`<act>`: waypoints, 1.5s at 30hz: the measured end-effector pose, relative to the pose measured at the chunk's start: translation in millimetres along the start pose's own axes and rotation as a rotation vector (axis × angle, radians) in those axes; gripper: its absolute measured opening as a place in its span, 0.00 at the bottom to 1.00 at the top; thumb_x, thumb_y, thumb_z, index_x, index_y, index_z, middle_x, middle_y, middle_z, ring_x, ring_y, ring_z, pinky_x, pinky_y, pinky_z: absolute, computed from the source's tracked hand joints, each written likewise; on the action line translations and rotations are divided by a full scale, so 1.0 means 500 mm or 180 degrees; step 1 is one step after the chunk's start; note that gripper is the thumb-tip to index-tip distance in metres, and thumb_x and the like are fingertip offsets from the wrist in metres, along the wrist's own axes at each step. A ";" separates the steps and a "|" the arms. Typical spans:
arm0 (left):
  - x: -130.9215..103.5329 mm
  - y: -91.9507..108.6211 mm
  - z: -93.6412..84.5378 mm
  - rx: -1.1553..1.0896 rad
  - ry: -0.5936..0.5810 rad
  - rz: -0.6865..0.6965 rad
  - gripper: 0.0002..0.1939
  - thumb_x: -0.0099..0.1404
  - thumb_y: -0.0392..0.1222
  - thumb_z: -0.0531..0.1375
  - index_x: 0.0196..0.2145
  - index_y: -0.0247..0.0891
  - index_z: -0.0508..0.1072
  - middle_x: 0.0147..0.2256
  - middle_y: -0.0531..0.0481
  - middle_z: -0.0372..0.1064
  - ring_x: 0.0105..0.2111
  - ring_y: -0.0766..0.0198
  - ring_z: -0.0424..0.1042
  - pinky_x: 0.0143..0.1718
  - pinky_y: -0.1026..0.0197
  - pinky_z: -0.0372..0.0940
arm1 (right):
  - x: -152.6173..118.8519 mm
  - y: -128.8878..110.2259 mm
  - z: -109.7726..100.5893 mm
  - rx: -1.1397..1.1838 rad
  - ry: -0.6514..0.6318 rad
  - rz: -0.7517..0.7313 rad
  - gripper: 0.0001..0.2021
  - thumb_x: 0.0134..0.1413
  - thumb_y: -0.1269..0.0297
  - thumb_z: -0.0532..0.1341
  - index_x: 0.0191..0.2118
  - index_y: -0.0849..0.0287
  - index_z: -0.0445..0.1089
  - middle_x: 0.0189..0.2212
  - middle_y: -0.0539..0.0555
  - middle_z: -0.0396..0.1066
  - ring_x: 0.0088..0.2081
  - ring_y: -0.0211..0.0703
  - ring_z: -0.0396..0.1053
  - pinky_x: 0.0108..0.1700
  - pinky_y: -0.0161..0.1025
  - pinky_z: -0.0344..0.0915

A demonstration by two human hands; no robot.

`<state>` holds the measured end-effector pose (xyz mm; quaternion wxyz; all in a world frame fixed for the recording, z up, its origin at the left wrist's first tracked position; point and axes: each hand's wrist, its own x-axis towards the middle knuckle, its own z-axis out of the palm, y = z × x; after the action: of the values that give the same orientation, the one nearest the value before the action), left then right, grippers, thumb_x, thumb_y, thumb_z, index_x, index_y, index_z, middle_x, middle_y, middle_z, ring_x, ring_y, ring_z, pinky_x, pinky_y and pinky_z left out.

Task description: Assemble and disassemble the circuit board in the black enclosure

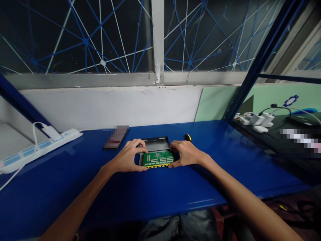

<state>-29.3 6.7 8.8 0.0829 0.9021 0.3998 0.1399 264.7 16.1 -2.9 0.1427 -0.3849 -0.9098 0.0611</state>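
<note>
A green circuit board (158, 157) with a row of yellow ports along its near edge lies between my hands, at the front part of a dark metal case (156, 144). The case's grey inside shows beyond the board. My left hand (129, 155) is closed at the board's left end, thumb by the yellow ports and fingers over the case's side. At the right end my right hand (186, 153) grips in the same way, its thumb at the near corner. How far the board sits down in the case cannot be made out.
On the blue table (150, 194), a smartphone (116, 138) lies to the left. A black-and-yellow screwdriver (188, 137) is behind my right hand. A white power strip (41, 149) with cables runs along the left. White chargers (262, 119) stand on a dark table at right.
</note>
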 end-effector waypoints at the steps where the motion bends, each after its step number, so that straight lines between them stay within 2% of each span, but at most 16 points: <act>1: -0.001 0.002 -0.002 -0.0047 0.0029 -0.0008 0.25 0.48 0.55 0.68 0.42 0.43 0.74 0.47 0.46 0.62 0.47 0.48 0.63 0.48 0.48 0.57 | -0.001 -0.001 -0.001 0.0020 0.0052 -0.0006 0.28 0.37 0.40 0.68 0.36 0.59 0.67 0.33 0.53 0.70 0.29 0.41 0.65 0.29 0.36 0.51; 5: -0.003 0.008 -0.013 -0.0437 0.0246 -0.0071 0.25 0.52 0.51 0.66 0.46 0.42 0.68 0.50 0.45 0.61 0.47 0.52 0.64 0.47 0.52 0.60 | -0.005 -0.004 -0.012 0.0141 0.0409 0.0067 0.29 0.38 0.42 0.68 0.41 0.58 0.64 0.36 0.53 0.69 0.30 0.40 0.64 0.31 0.35 0.52; 11: 0.004 0.012 0.004 -0.0863 0.0770 -0.0262 0.26 0.55 0.47 0.64 0.49 0.40 0.64 0.40 0.48 0.68 0.38 0.59 0.68 0.38 0.58 0.63 | -0.004 0.000 -0.017 0.0391 0.0791 0.0292 0.26 0.45 0.51 0.66 0.46 0.57 0.60 0.37 0.52 0.71 0.29 0.39 0.66 0.33 0.36 0.54; 15: 0.007 0.005 0.022 -0.1371 0.0768 -0.0268 0.25 0.56 0.44 0.64 0.50 0.40 0.62 0.33 0.52 0.70 0.34 0.62 0.70 0.40 0.58 0.66 | -0.001 0.002 -0.007 0.0447 0.0902 0.0313 0.25 0.46 0.52 0.65 0.48 0.56 0.59 0.42 0.55 0.72 0.30 0.39 0.68 0.35 0.37 0.56; 23: 0.008 0.009 0.021 -0.1533 0.0782 -0.0436 0.27 0.57 0.43 0.64 0.52 0.41 0.61 0.33 0.51 0.73 0.33 0.60 0.74 0.40 0.56 0.69 | 0.001 0.007 0.002 0.0409 0.1015 0.0351 0.25 0.48 0.52 0.64 0.50 0.55 0.60 0.44 0.55 0.72 0.30 0.40 0.70 0.37 0.39 0.59; 30: 0.009 0.008 0.024 -0.1526 0.0922 -0.0392 0.27 0.58 0.43 0.63 0.54 0.40 0.60 0.31 0.51 0.70 0.31 0.63 0.70 0.37 0.58 0.67 | 0.002 0.007 0.003 0.0374 0.1066 0.0439 0.25 0.51 0.51 0.63 0.52 0.54 0.60 0.46 0.56 0.72 0.33 0.43 0.71 0.37 0.40 0.61; 34: 0.010 0.007 0.021 -0.1794 0.0977 -0.0411 0.29 0.59 0.44 0.63 0.57 0.39 0.60 0.32 0.51 0.67 0.31 0.64 0.67 0.35 0.59 0.65 | 0.000 0.007 0.000 0.0466 0.1159 0.0477 0.25 0.52 0.52 0.62 0.53 0.55 0.59 0.49 0.58 0.71 0.34 0.43 0.72 0.36 0.39 0.62; 39: 0.013 0.010 0.020 -0.2216 0.1011 -0.0425 0.32 0.60 0.43 0.62 0.59 0.38 0.57 0.34 0.50 0.67 0.31 0.65 0.68 0.36 0.58 0.66 | 0.000 0.003 -0.002 0.0429 0.1281 0.0549 0.25 0.51 0.53 0.62 0.53 0.55 0.60 0.47 0.57 0.72 0.31 0.42 0.71 0.37 0.40 0.62; 45: 0.015 0.017 0.020 -0.2354 0.1138 -0.0492 0.32 0.60 0.43 0.64 0.59 0.39 0.58 0.34 0.51 0.66 0.29 0.67 0.68 0.37 0.58 0.68 | 0.000 -0.002 -0.006 0.0395 0.1280 0.0654 0.25 0.52 0.52 0.61 0.54 0.56 0.61 0.38 0.55 0.74 0.31 0.44 0.71 0.37 0.40 0.60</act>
<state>-15.5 6.2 2.9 0.3408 0.7403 0.3973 0.4218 264.9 15.3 0.1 0.3375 -0.4704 -0.8136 0.0532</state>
